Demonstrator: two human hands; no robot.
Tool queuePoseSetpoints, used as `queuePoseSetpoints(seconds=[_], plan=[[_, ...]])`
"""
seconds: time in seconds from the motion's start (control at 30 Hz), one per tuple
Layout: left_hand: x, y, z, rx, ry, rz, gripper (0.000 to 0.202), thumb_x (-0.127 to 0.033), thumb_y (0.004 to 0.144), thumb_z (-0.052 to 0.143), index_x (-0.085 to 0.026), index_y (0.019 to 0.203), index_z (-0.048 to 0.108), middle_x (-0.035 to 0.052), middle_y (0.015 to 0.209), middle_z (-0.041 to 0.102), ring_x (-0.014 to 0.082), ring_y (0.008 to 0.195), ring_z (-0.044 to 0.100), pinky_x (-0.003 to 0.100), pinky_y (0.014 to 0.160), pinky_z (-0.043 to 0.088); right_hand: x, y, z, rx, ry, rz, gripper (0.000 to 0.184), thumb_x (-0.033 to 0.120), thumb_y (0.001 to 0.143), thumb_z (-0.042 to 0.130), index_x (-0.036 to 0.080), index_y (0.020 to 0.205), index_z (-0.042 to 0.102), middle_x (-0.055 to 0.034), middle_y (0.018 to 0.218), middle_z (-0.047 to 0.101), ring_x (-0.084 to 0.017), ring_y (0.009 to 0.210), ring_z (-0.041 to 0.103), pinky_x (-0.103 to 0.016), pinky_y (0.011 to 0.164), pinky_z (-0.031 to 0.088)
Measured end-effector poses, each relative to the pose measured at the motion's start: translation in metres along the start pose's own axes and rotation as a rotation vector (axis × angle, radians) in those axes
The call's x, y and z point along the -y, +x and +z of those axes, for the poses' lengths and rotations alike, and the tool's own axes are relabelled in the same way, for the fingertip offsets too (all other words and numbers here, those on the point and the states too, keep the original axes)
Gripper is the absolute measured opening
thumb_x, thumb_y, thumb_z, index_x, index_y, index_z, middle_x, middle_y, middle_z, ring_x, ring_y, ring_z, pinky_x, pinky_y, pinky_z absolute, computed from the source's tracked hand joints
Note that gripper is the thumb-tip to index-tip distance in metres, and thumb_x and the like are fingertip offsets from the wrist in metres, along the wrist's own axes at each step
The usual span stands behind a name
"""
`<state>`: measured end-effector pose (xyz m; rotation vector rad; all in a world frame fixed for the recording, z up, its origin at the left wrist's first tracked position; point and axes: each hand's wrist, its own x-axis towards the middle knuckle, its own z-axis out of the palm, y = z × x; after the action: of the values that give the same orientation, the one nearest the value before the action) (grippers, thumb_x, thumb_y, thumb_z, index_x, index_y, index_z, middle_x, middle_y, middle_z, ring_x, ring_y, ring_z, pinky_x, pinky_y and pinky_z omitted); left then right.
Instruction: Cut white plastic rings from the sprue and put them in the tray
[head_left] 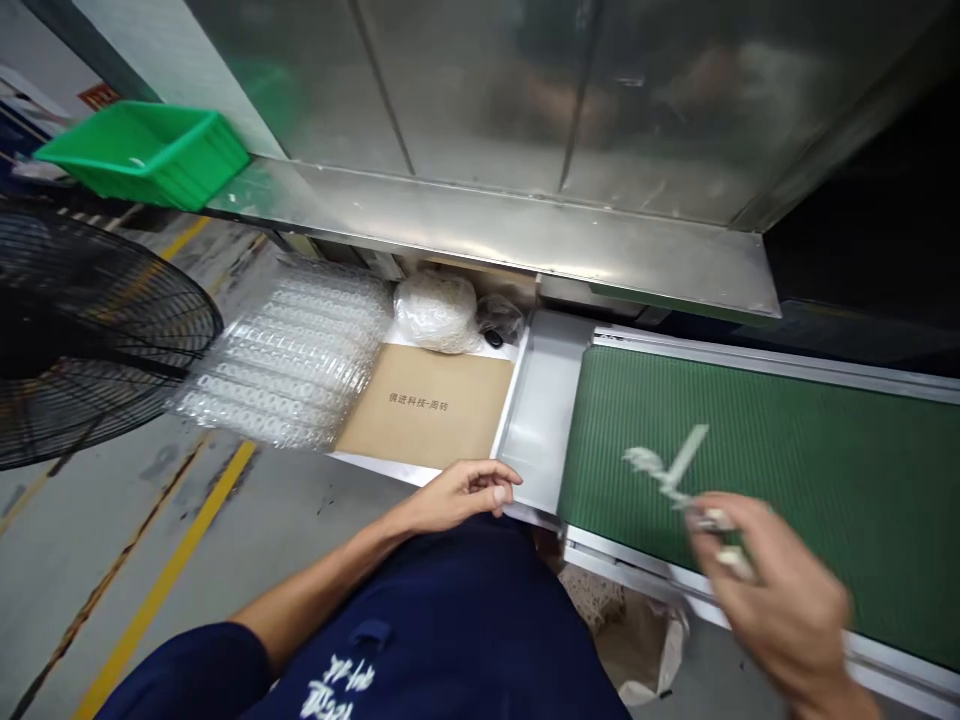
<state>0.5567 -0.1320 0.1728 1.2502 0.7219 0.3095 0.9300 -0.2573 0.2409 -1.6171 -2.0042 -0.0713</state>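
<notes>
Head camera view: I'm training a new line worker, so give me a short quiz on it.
1. Which hand holds the white plastic part above the conveyor belt? A left B right C neither
2. True or false: the green crate sits on the conveyor belt.
3. Fill in: the left hand touches the near edge of the white ____.
Key: 1 B, the right hand. 2 false, the green crate stands on the steel ledge. 3 tray.

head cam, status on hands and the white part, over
Left hand curled on rim of metal tray. Right hand pinching white plastic part, blurred, above green conveyor belt. Cardboard sheet left of tray.
</notes>
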Motion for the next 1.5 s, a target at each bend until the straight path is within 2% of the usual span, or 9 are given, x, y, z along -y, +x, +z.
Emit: queuePoseSetpoints(seconds=[0.03, 0.2, 0.4, 0.57, 0.7, 0.87, 1.03, 1.2, 1.5], plan=[[0.002, -0.004, -0.007, 0.048, -0.069, 0.032, 0.079, -0.071, 0.098, 0.066, -0.002, 0.137, 0.059, 0.0161, 0.114, 0.065, 0.0134, 0.09, 0.065, 0.028, 0.085, 0.049, 0.036, 0.015, 0.029, 0.048, 0.176, -0.133, 0.028, 0.01, 0.1, 0.059, 0.013, 0.128, 0.061, -0.014, 0.12, 0.063, -0.02, 0.112, 0.06, -0.035, 0.101, 0.045], [0.023, -0.047, -0.064, 0.012, -0.242, 0.087, 0.058, -0.055, 0.104, 0.066, -0.005, 0.133, 0.062, 0.0111, 0.101, 0.067, 0.0102, 0.079, 0.065, 0.023, 0.074, 0.049, 0.174, 0.074, 0.125, 0.18, 0.32, -0.261, 0.031, -0.003, 0.096, 0.052, 0.008, 0.125, 0.054, -0.0123, 0.11, 0.061, -0.02, 0.098, 0.049, -0.037, 0.086, 0.04], [0.041, -0.112, -0.152, 0.008, -0.356, 0.154, 0.057, -0.057, 0.102, 0.068, -0.004, 0.12, 0.066, 0.011, 0.097, 0.066, 0.0088, 0.079, 0.064, 0.021, 0.073, 0.048, 0.246, 0.121, 0.176, 0.218, 0.174, -0.384, 0.026, -0.001, 0.097, 0.054, 0.006, 0.122, 0.055, -0.016, 0.11, 0.063, -0.023, 0.097, 0.052, -0.041, 0.084, 0.043], [0.046, -0.141, -0.19, -0.06, -0.323, 0.166, 0.05, -0.052, 0.11, 0.057, -0.003, 0.105, 0.067, 0.0095, 0.089, 0.067, 0.0058, 0.071, 0.061, 0.018, 0.067, 0.047, 0.283, 0.145, 0.2, 0.163, 0.091, -0.518, 0.028, -0.002, 0.093, 0.063, 0.003, 0.12, 0.058, -0.0185, 0.105, 0.065, -0.024, 0.095, 0.055, -0.044, 0.084, 0.048], [0.04, -0.152, -0.195, -0.184, -0.33, 0.094, 0.046, -0.046, 0.099, 0.075, -0.004, 0.116, 0.07, 0.0081, 0.09, 0.07, 0.0049, 0.071, 0.064, 0.015, 0.069, 0.052, 0.291, 0.147, 0.209, 0.151, 0.112, -0.446, 0.038, -0.001, 0.089, 0.062, 0.003, 0.127, 0.057, -0.0221, 0.117, 0.063, -0.029, 0.102, 0.059, -0.047, 0.086, 0.05], [0.038, -0.156, -0.185, -0.489, -0.306, 0.239, 0.046, -0.036, 0.096, 0.079, -0.002, 0.125, 0.067, 0.0083, 0.089, 0.069, 0.0078, 0.073, 0.068, 0.018, 0.073, 0.058, 0.296, 0.127, 0.211, 0.029, 0.237, -0.119, 0.039, 0.014, 0.092, 0.067, 0.005, 0.129, 0.06, -0.0198, 0.12, 0.06, -0.025, 0.116, 0.06, -0.037, 0.102, 0.051], [0.034, -0.155, -0.167, -0.726, 0.015, 0.444, 0.024, -0.021, 0.095, 0.078, -0.018, 0.119, 0.074, 0.0003, 0.093, 0.072, 0.0067, 0.082, 0.071, 0.016, 0.078, 0.059, 0.306, 0.104, 0.208, 0.408, 0.669, 0.242, 0.025, 0.03, 0.112, 0.047, 0.024, 0.133, 0.06, -0.0007, 0.114, 0.065, -0.01, 0.102, 0.063, -0.025, 0.09, 0.048], [0.031, -0.152, -0.152, -0.818, 0.299, 0.585, 0.038, -0.012, 0.091, 0.08, -0.026, 0.125, 0.072, -0.0056, 0.103, 0.074, 0.0046, 0.084, 0.072, 0.015, 0.081, 0.058, 0.309, 0.1, 0.201, 0.514, 0.791, 0.312, 0.023, 0.029, 0.114, 0.045, 0.024, 0.13, 0.062, 0.0016, 0.11, 0.065, -0.008, 0.099, 0.063, -0.024, 0.09, 0.047], [0.03, -0.152, -0.132, -0.844, 0.342, 0.598, 0.036, -0.011, 0.091, 0.08, -0.024, 0.123, 0.072, -0.0043, 0.103, 0.073, 0.0046, 0.083, 0.07, 0.016, 0.078, 0.056, 0.305, 0.101, 0.19, 0.546, 0.801, 0.313, 0.022, 0.028, 0.114, 0.046, 0.026, 0.127, 0.063, 0.0049, 0.105, 0.066, -0.005, 0.094, 0.063, -0.022, 0.088, 0.046]])
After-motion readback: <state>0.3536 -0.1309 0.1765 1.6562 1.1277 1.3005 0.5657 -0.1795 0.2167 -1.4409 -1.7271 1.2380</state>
